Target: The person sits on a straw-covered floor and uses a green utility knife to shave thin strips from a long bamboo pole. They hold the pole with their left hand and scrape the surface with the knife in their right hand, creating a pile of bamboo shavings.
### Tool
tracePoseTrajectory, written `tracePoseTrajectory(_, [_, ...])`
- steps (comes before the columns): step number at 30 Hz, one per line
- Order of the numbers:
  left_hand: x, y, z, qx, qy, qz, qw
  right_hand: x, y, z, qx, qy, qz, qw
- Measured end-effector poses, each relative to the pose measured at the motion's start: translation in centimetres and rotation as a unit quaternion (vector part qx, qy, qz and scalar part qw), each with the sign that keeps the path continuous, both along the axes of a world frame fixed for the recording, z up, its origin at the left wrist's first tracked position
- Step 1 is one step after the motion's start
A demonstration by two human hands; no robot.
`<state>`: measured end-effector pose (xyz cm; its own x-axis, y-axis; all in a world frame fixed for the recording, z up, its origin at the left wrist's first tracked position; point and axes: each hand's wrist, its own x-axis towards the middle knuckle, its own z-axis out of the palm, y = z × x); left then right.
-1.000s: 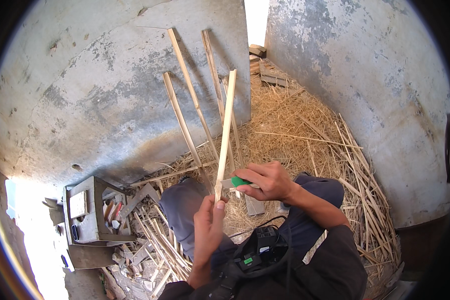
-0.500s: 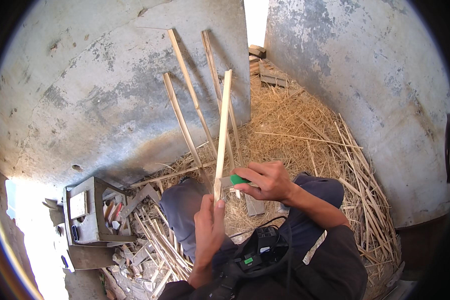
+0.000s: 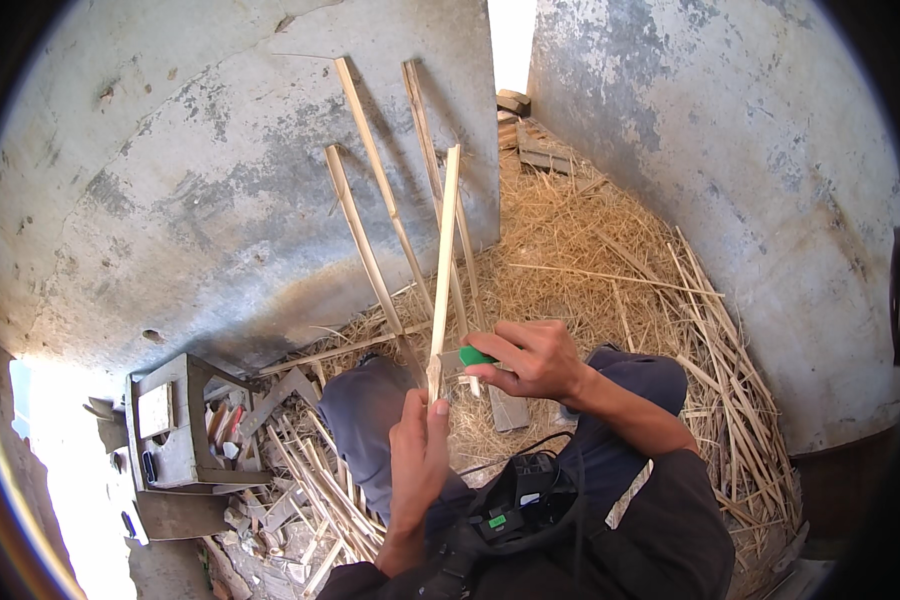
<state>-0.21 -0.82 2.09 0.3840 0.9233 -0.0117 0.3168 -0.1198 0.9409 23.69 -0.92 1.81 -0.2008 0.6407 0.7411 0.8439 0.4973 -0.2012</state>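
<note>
My left hand (image 3: pixel 419 450) is closed round the lower end of a pale split bamboo strip (image 3: pixel 447 240), which points up and away from me between my knees. My right hand (image 3: pixel 538 360) grips the green handle of a knife (image 3: pixel 477 357). The knife's flat blade reaches left and meets the strip just above my left hand. At that spot the strip looks roughly cut. Three long strips (image 3: pixel 378 160) lean against the wall beyond; their lower ends are partly hidden by the held strip and my legs.
A weathered wall (image 3: pixel 220 150) rises ahead and another (image 3: pixel 720 150) stands to the right. Shavings (image 3: pixel 560 220) cover the floor. Piled strips (image 3: pixel 720 370) lie at right, more (image 3: pixel 315 470) at left. Beside them is a wooden box (image 3: pixel 180 425) with items inside. A black device (image 3: pixel 530 490) sits at my lap.
The held strip's top has dipped slightly and shifted a little left. The knife has moved slightly left and stays against the strip. Both hands keep their grips.
</note>
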Motion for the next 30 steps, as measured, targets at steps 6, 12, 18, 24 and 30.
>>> tracePoseTrajectory(6, [-0.4, -0.2, -0.5, -0.003, 0.022, 0.000, 1.000, 1.1, 0.8, -0.8, -0.009, 0.057, -0.032, 0.998])
tracePoseTrajectory(12, [-0.7, 0.3, -1.0, -0.021, -0.002, -0.005, 1.000, 1.4, 0.9, 0.2, -0.017, 0.029, -0.038, 0.999])
tracePoseTrajectory(18, [-0.7, 0.2, -0.7, -0.043, -0.020, -0.008, 0.999, 1.9, 0.9, -0.3, -0.019, 0.055, -0.004, 0.998])
tracePoseTrajectory(24, [-0.3, -0.2, -0.7, -0.034, -0.017, -0.014, 0.999, 2.2, 1.0, -0.4, 0.000, 0.064, 0.002, 0.998])
tracePoseTrajectory(30, [-0.3, -0.2, -0.7, -0.018, -0.001, -0.011, 1.000, 2.5, 0.8, 0.2, 0.014, 0.024, 0.012, 1.000])
